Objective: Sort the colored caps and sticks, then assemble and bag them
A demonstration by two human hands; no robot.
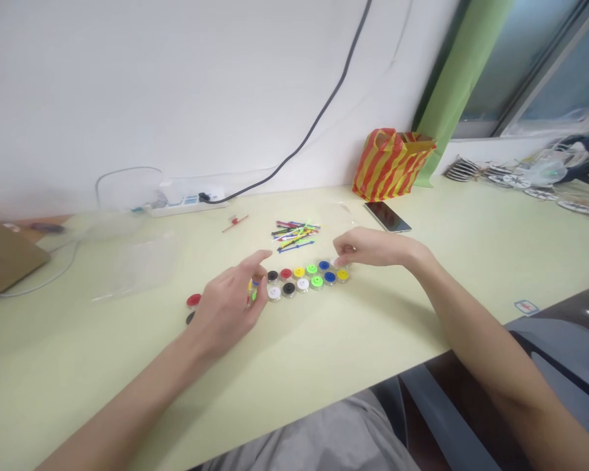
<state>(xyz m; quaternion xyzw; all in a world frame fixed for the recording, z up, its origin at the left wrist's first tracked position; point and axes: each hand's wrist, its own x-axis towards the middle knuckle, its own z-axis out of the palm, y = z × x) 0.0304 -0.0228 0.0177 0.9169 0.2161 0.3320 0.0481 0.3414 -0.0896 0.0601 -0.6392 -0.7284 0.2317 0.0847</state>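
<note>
Two rows of small round coloured discs (303, 278) lie on the pale yellow table (324, 353): black, red, yellow, green, blue and white ones. My left hand (228, 307) rests at the left end of the rows, fingers bent over discs that it partly hides. My right hand (368, 248) hovers at the right end, its fingertips touching the discs near a yellow disc (342, 275). A red disc (193, 299) and a dark disc (190, 318) lie apart, left of my left hand. Whether either hand grips a disc is unclear.
A pile of thin coloured sticks (294, 234) lies behind the discs. A phone (387, 216) and a red-and-yellow striped bag (390, 163) are at the back right. A white power strip (186, 201), clear plastic bags (137, 261) and a laptop (2, 258) are to the left.
</note>
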